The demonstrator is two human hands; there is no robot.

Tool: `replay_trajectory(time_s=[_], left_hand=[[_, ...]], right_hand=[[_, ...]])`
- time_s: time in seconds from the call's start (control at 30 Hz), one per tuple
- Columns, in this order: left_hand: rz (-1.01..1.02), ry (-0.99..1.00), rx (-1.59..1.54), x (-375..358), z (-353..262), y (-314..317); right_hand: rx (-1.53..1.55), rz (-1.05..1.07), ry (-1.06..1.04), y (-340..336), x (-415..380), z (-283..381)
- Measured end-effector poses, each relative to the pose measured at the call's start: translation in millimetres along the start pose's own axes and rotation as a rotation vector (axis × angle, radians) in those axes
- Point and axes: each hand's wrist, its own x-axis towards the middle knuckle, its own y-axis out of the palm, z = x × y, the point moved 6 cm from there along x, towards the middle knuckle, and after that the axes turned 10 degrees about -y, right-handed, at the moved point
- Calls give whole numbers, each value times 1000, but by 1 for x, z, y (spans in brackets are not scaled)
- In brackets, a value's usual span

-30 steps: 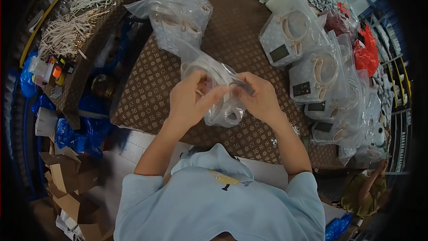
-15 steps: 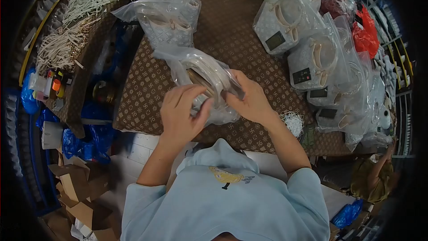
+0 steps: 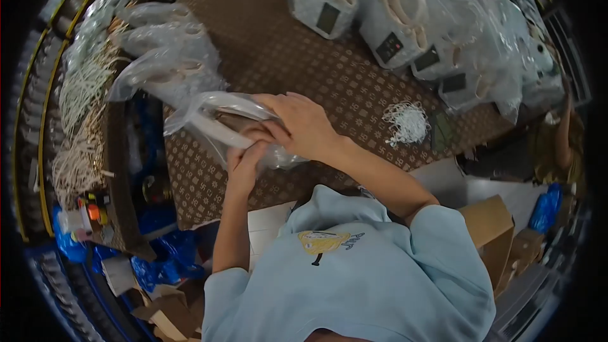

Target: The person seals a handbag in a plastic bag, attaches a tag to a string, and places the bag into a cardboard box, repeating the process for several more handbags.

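Note:
A pale handbag in a clear plastic bag (image 3: 218, 128) lies at the near edge of the patterned table, its light handles arching up inside the film. My left hand (image 3: 246, 159) is at the near side of the handles, with its fingers curled closed there. My right hand (image 3: 303, 125) lies across the right side of the same handbag, fingers bent round the plastic and close to my left fingers. The hands hide the exact grip and part of the bag. Several more plastic-wrapped handbags (image 3: 174, 66) stand just beyond it on the left.
Plastic-wrapped handbags with dark tags (image 3: 396, 28) line the far right of the brown table (image 3: 278, 44). A bundle of white strings (image 3: 406, 123) lies at right near a dark green stack (image 3: 441, 132). Straps (image 3: 82, 126) hang over the left shelf. Another person (image 3: 560, 142) is at far right.
The view has turned, shifting the table's contents. My left hand, earlier raised with fingers apart, is now lower and closed at the handles. My right hand has come further over the handbag.

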Motion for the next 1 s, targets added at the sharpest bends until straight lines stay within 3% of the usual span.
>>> replay_trajectory(time_s=[0.03, 0.07, 0.1, 0.13, 0.17, 0.2, 0.3, 0.37, 0.47, 0.5, 0.57, 0.63, 0.7, 0.8, 0.87, 0.9, 0.93, 1.0], left_hand=[[-90, 9, -172, -4, 6, -2], [52, 228, -181, -4, 11, 1], [103, 215, -203, -3, 15, 11], [1, 272, -272, -5, 17, 11], [-109, 322, -336, -7, 18, 10], [-85, 330, -305, -4, 16, 19], [53, 311, -237, 11, 18, 31], [109, 246, -305, 27, 16, 28], [168, 183, -431, 40, 8, 26], [43, 72, -368, 38, 15, 20], [-92, -40, -307, 27, 18, 15], [-244, -57, -22, 12, 11, 15], [-234, -60, 47, 3, 4, 21], [-221, -144, 159, -1, -20, 32], [-231, -229, 201, -7, -33, 28], [-222, -340, 423, -12, -33, 16], [-209, -453, 648, -14, -40, 13], [-274, -537, 825, -24, -81, 30]], right_hand=[[4, -35, 86, -3, -4, -5], [-35, -62, 131, -6, -10, -7], [1, 34, 282, 0, -21, -14], [48, 127, 430, 8, -33, -21], [131, 69, 448, 17, -46, -27], [109, 55, 470, 21, -54, -31], [-68, -16, 364, 18, -55, -35], [185, 36, 517, 17, -56, -53], [414, -82, 481, 8, -69, -50], [413, -75, 487, 3, -80, -55], [251, -176, 496, -31, -118, -73], [126, -256, 851, -82, -177, -119], [-344, -396, 887, -146, -251, -165], [-802, -244, 1237, -216, -337, -205], [-844, -117, 1294, -232, -366, -220], [-885, 14, 1347, -236, -375, -226], [-877, 14, 1349, -240, -378, -229], [-785, 149, 1362, -241, -380, -235]])
